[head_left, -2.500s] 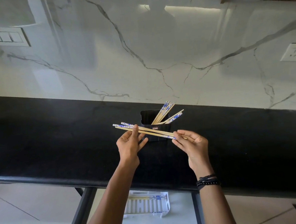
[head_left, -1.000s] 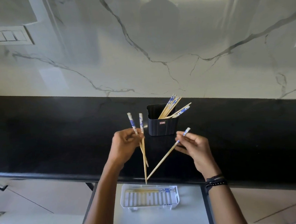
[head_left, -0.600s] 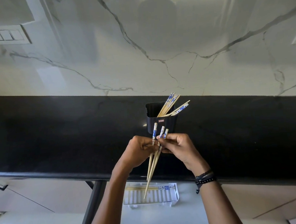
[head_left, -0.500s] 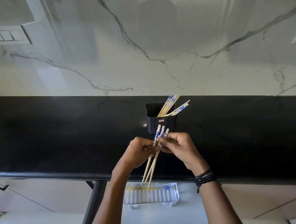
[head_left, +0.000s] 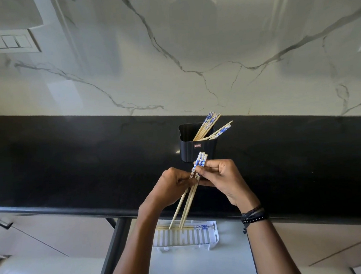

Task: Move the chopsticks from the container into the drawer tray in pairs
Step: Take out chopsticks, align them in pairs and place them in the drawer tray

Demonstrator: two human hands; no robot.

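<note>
The three pale bamboo chopsticks with blue-patterned tops [head_left: 200,161], split between the hands a second earlier, had been gathered into one bundle, tips hanging over the white slotted drawer tray [head_left: 215,234]. The left hand [head_left: 172,186] and right hand [head_left: 223,176] both pinched the bundle near its tops. It would be best to separate one pair before lowering. The black plastic container [head_left: 189,153] stood just beyond on the black desk [head_left: 70,161].
</note>
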